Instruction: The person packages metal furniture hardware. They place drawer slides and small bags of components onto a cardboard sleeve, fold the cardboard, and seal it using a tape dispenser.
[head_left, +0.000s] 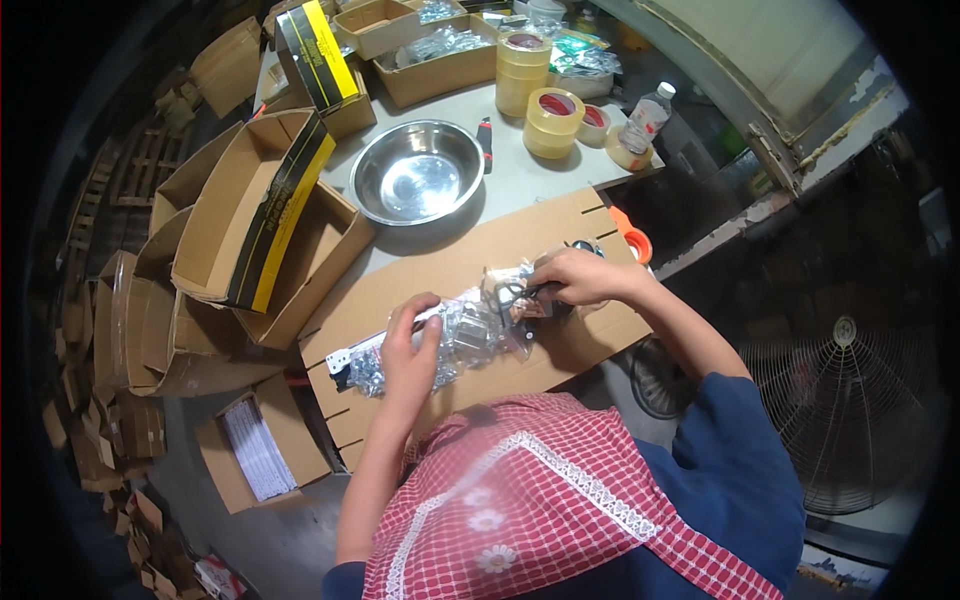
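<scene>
A long clear plastic bag of metal hardware (468, 334) lies across a flat cardboard sheet (560, 222) in front of me. My left hand (408, 352) curls its fingers and thumb over the bag's left part. At the bag's right end, my right hand (578, 276) is closed in a pinch on a small black part (514, 292) whose kind I cannot make out. Clear film and small pieces sit under its fingertips. A white perforated metal strip end (340, 362) shows at the bag's left end.
Beyond the cardboard stand a steel bowl (418, 172), a red-and-black knife (486, 142), tape rolls (553, 124) and a plastic bottle (648, 116). Open cardboard boxes (240, 215) crowd the left. An orange tape dispenser (632, 236) is by the right edge; a wire-guarded fan (845, 420) stands right.
</scene>
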